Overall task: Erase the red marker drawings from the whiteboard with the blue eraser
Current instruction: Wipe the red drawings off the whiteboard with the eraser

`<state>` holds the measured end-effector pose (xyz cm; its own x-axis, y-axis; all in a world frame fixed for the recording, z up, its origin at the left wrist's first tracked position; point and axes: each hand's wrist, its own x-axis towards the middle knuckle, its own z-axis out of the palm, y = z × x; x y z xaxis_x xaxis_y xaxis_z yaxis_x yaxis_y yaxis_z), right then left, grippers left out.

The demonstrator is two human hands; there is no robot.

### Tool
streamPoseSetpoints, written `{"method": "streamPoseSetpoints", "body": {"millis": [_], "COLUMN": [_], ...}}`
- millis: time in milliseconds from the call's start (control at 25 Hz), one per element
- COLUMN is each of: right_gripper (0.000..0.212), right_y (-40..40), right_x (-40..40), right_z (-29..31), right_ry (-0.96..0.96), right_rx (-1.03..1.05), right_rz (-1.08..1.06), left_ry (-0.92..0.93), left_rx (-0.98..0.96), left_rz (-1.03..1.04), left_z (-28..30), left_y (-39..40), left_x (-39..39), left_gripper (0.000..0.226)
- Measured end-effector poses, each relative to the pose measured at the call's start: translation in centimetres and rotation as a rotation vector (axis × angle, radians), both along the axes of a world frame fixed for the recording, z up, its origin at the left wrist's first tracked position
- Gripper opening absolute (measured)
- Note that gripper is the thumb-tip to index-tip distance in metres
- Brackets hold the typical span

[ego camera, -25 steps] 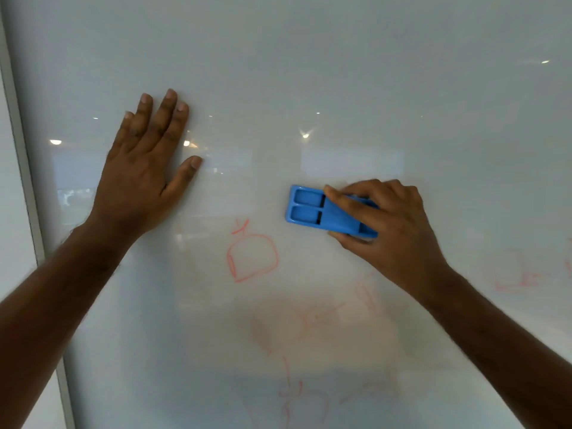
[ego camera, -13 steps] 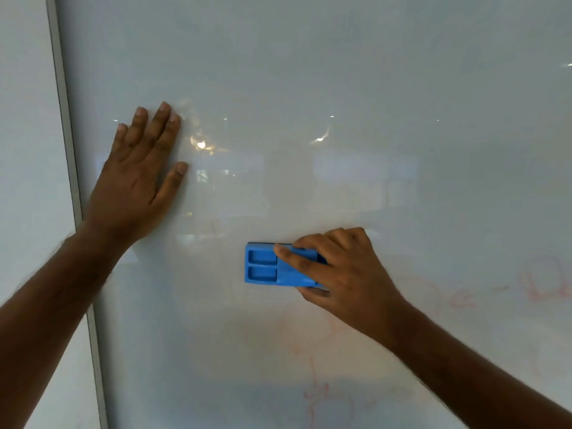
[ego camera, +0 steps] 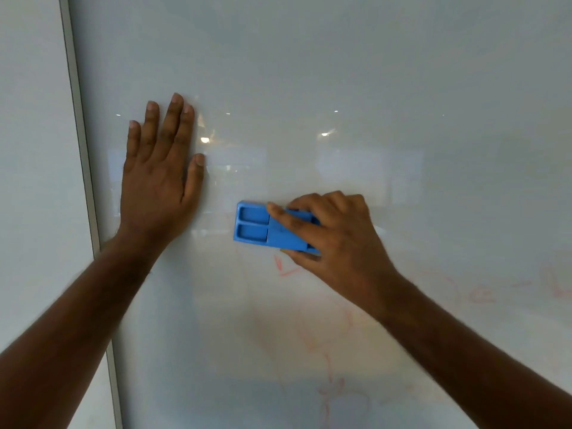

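My right hand (ego camera: 337, 236) grips the blue eraser (ego camera: 266, 229) and presses it flat against the glossy whiteboard (ego camera: 340, 72), its long side lying level. A short red marker stroke (ego camera: 284, 267) shows just below the eraser. Faint red marks (ego camera: 483, 295) run along the right side, and more pale red lines (ego camera: 331, 394) sit low in the middle. My left hand (ego camera: 161, 181) lies flat on the board with fingers spread, left of the eraser and apart from it.
The board's grey metal frame (ego camera: 83, 168) runs down the left side, with a pale wall (ego camera: 31, 150) beyond it. Ceiling lights reflect in the board's surface above my hands.
The eraser has gone over the red shape that stood lower left of it one second ago; that shape is gone. The view has shifted left, showing more of the frame.
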<state>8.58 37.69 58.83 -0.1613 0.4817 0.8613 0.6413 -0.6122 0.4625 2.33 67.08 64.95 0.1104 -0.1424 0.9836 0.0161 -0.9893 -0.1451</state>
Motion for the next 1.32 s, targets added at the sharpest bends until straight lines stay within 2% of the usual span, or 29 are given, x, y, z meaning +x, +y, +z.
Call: {"method": "streamPoseSetpoints", "body": {"millis": [160, 280, 480, 680, 840, 960, 1040, 1160, 1320], "right_gripper": [0.061, 0.062, 0.059, 0.062, 0.065, 0.061, 0.06, 0.062, 0.06], "right_y": [-1.8, -4.9, -6.2, -0.2, 1.5, -0.9, -2.6, -3.2, 1.2], "right_x": [0.5, 1.1, 1.5, 0.2, -0.2, 0.4, 0.9, 1.1, -0.2], "right_z": [-4.6, -5.3, 0.1, 2.0, -2.1, -5.5, -5.6, -2.6, 1.3], "right_ry": [-0.059, -0.088, -0.059, 0.019, -0.011, -0.064, -0.073, -0.069, 0.001], "right_rx": [-0.156, -0.198, -0.014, 0.116, -0.037, -0.167, -0.193, -0.098, 0.064], "right_rz": [-0.016, -0.047, -0.056, 0.031, 0.048, 0.024, 0.004, -0.025, 0.028], "left_ry": [-0.004, -0.01, -0.021, -0.028, -0.027, -0.033, -0.031, -0.029, -0.032], "left_rx": [0.005, 0.006, 0.006, 0.008, 0.01, 0.016, 0.017, 0.01, 0.011], "left_rz": [0.006, 0.012, 0.015, 0.008, -0.003, 0.004, 0.008, 0.003, 0.002], "left_z": [0.0, 0.0, -0.1, -0.1, -0.1, -0.2, -0.2, -0.3, -0.2], "left_y": [0.0, -0.1, -0.3, -0.3, -0.2, -0.1, -0.1, -0.2, -0.1], "left_x": [0.0, 0.0, 0.0, -0.1, -0.1, 0.0, 0.0, 0.1, 0.1], "left_gripper": [0.064, 0.064, 0.063, 0.062, 0.062, 0.062, 0.062, 0.062, 0.061]}}
